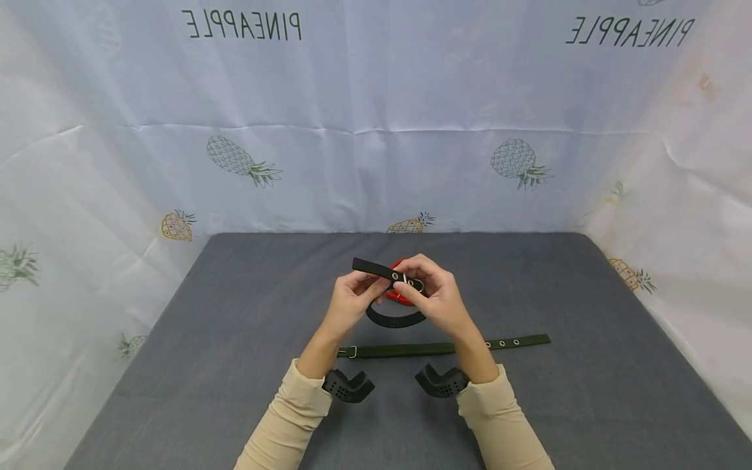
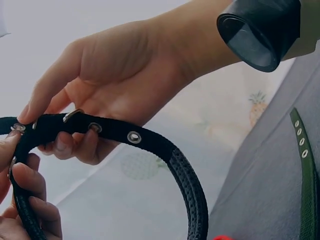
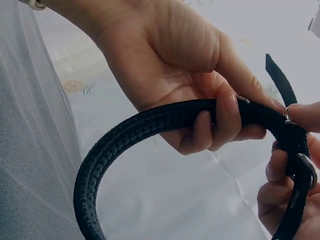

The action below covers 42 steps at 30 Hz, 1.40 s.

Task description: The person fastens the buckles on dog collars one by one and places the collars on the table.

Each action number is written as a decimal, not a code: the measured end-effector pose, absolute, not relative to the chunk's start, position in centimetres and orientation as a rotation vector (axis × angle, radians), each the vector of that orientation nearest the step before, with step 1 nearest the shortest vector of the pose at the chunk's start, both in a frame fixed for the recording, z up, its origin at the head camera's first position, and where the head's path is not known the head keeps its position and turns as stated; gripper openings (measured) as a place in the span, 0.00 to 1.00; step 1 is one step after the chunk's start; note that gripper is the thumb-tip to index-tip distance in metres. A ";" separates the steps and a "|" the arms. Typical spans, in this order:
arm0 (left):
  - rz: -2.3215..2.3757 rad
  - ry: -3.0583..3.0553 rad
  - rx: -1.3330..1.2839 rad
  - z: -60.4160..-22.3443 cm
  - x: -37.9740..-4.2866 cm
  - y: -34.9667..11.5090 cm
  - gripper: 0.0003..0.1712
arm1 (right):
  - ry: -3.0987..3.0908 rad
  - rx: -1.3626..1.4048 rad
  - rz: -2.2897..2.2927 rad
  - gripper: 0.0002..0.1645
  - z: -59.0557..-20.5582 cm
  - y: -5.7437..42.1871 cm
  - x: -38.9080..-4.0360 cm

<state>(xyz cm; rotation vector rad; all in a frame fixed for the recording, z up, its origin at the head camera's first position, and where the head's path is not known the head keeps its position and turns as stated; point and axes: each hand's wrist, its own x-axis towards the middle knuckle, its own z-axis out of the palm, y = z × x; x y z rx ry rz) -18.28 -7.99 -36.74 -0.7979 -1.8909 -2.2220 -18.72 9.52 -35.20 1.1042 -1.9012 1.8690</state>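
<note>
Above the table [image 1: 235,307], your left hand [image 1: 350,303] and right hand [image 1: 440,297] were closed, pinching the black strap [image 1: 395,321]. It appeared light, pliable, best held beside its eyelets [image 2: 129,137].

Black strap [image 2: 189,185]: matt woven cloth at the holed end, rougher quilted stretch with a faint leathery sheen; shiny metal eyelets [image 2: 129,136] and smooth metal ring [image 3: 314,172]. Green strap [image 1: 405,350]: matt ribbed webbing, bright metal buckle [image 1: 352,352]. Worktop [image 1: 264,294]: matt grey cloth. Curtain [image 1: 376,176]: smooth, creased, slightly glossy fabric. Sleeves [image 1: 499,424]: soft matt cloth. Wrist mounts [image 1: 440,382]: black plastic.
</note>
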 end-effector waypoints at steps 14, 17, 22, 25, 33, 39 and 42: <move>-2.352 -1.886 -0.802 -36.6 -18.4 -8.2 0.08 | -1.891 1.097 1.829 0.09 -35.3 9.1 -18.6; -2.372 -1.894 -0.791 -36.5 -18.4 -8.3 0.07 | -1.895 1.102 1.810 0.10 -35.3 8.9 -18.5; -2.405 -1.897 -0.778 -36.3 -18.3 -8.3 0.04 | -1.906 1.124 1.789 0.11 -35.5 8.7 -18.4; -2.413 -1.902 -0.736 -36.3 -18.2 -8.3 0.02 | -1.918 1.128 1.792 0.12 -35.5 8.6 -18.4; -2.378 -1.910 -0.673 -36.2 -18.2 -8.2 0.03 | -1.899 1.108 1.825 0.16 -35.6 8.5 -18.4; -2.333 -1.957 -0.640 -36.0 -18.1 -8.5 0.04 | -1.827 1.173 1.884 0.15 -35.6 8.5 -18.5; -2.323 -1.969 -0.634 -35.9 -18.0 -8.8 0.06 | -1.836 1.185 1.911 0.13 -35.5 8.4 -18.5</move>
